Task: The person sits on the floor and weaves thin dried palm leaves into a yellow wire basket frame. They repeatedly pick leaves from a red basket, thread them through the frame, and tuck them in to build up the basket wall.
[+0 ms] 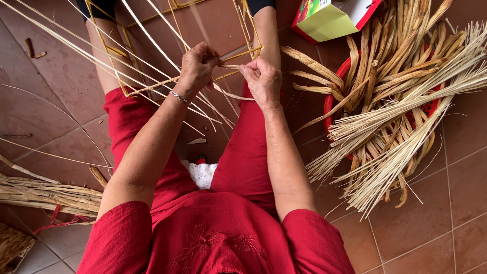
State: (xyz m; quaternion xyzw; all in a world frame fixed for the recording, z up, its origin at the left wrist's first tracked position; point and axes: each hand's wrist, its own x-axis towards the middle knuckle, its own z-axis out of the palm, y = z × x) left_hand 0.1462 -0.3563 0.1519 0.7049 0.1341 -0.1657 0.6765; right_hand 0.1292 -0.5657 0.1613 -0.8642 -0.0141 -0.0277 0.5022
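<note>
Tiled floor (50, 96): left hand (197, 66) and right hand (264, 78) pinch one straw strand (229, 66) (at the yellow frame (243, 52)).

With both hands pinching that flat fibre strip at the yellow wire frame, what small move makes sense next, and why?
Probably pull the strip snug toward the right hand and twist it on. It spans between the left hand and the right at the yellow wire frame, and the twisted cord ends at the left hand, so the twist seems unfinished.
</note>
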